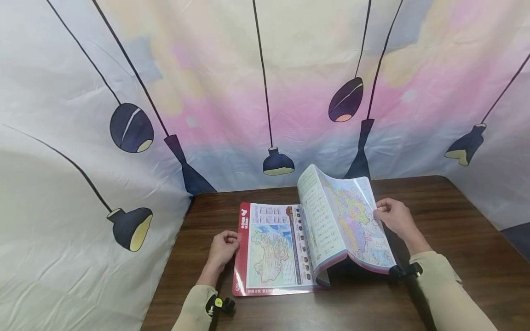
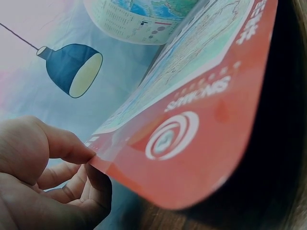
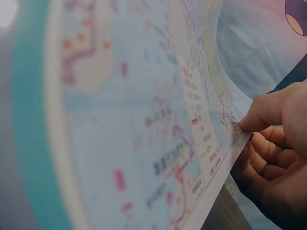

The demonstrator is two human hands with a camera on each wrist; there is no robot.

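Note:
A map atlas [image 1: 273, 250] with a red cover lies open on the brown table [image 1: 455, 220]. My left hand [image 1: 235, 241] pinches the left edge of the red cover [image 2: 192, 143], thumb on top and fingers curled beneath, as the left wrist view shows with the left hand [image 2: 96, 165] close up. My right hand [image 1: 378, 214] pinches the outer edge of a thick sheaf of map pages [image 1: 348, 220], which is lifted and arched over the spine. In the right wrist view the right hand [image 3: 245, 136] has its thumb on the page [image 3: 144, 120] and its fingers under it.
A fabric backdrop [image 1: 124, 92] printed with dark hanging lamps stands close behind and to both sides of the table. Bare tabletop lies to the right of the atlas and along the front edge. Small clamps sit on both beige sleeves.

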